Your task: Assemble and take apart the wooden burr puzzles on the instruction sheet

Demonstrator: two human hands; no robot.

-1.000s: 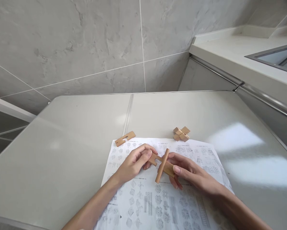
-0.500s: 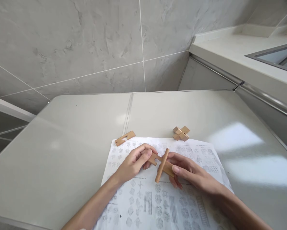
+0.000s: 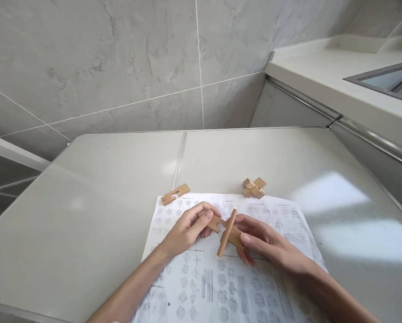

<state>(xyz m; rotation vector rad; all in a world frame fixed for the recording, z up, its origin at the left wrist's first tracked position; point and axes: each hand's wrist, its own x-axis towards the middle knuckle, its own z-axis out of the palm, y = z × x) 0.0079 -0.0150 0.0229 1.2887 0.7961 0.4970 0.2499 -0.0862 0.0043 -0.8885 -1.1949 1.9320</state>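
Between my hands, above the printed sheet [image 3: 201, 269], is a flat notched wooden puzzle piece [image 3: 235, 236] with a second wooden puzzle piece [image 3: 226, 234] set crosswise through it. My left hand [image 3: 192, 226] pinches the left end of the notched piece between thumb and fingers. My right hand [image 3: 263, 237] grips its right end, thumb on top and fingers curled behind. A keyhole-like cutout shows left of the crosspiece. Another flat notched wooden piece [image 3: 169, 197] lies at the sheet's upper left corner. At the sheet's top edge sits an assembled cross-shaped wooden puzzle [image 3: 254, 187].
A pale folding table [image 3: 86, 215] with a seam carries everything. Behind it rises a grey tiled wall [image 3: 127, 58]. To the right stands a white counter [image 3: 315, 67] with a sink edge and a metal rail below. A white-framed rack [image 3: 15, 152] stands at the left.
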